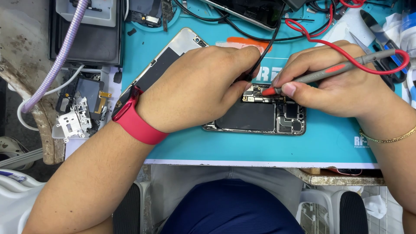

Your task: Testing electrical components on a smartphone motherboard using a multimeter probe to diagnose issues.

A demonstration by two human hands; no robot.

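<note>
Opened phone (260,117) lies flat, red-tipped grey probe (320,74) touching its board.

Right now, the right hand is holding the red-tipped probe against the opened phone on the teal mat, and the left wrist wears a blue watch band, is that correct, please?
Not quite: the head view shows the watch band on the left wrist is red, not blue. The rest holds: the right hand holds the red-tipped probe against the opened phone on the teal mat.
</note>
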